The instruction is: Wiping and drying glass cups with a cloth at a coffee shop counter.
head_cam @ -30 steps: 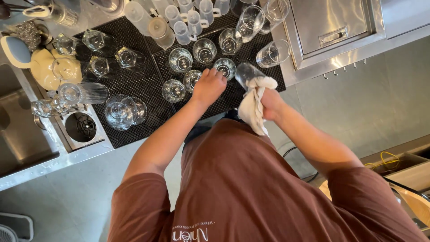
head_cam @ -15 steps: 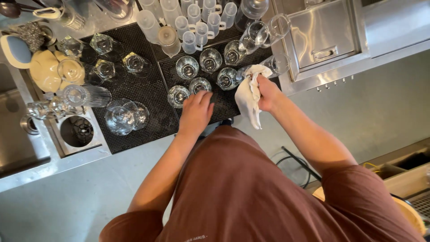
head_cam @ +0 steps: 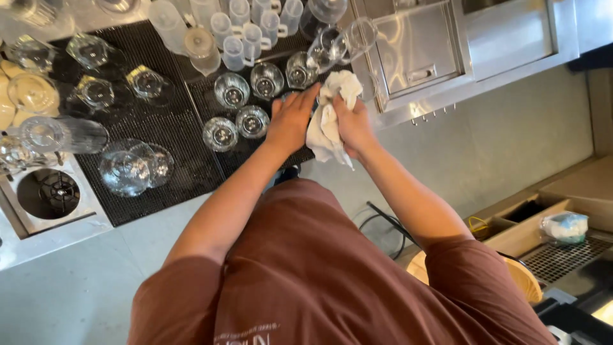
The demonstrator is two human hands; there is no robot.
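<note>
Two hands meet over the black drying mat (head_cam: 159, 160), and you can read the counter from its left edge across to them. Farthest from your fingers, at the left end, a round rinser grate (head_cam: 56, 191) sits sunk in the steel counter, with a tall glass lying on its side (head_cam: 60, 134) just above it. Next comes a pair of large stemless glasses (head_cam: 134, 167) upside down on the mat, well left of your left hand. Closer in, five small upturned glasses stand in a loose cluster; the nearest of them, a small glass (head_cam: 253, 121), sits just beside your left fingertips. Beyond the cluster, a row of clear measuring jugs (head_cam: 239, 32) lines the far side of the mat.

Your left hand (head_cam: 292, 118) lies palm down with fingers stretched forward and loosely spread, touching the edge of the white cloth (head_cam: 327, 115); whether anything sits under the palm you cannot tell. Your right hand (head_cam: 351, 124) is closed around that cloth, bunching it, with a tail hanging down toward you. Just past your right fingertips a wine glass (head_cam: 338, 41) lies tilted against the mat's far corner. Right of your knuckles runs a stainless steel cabinet (head_cam: 434, 57)
</note>
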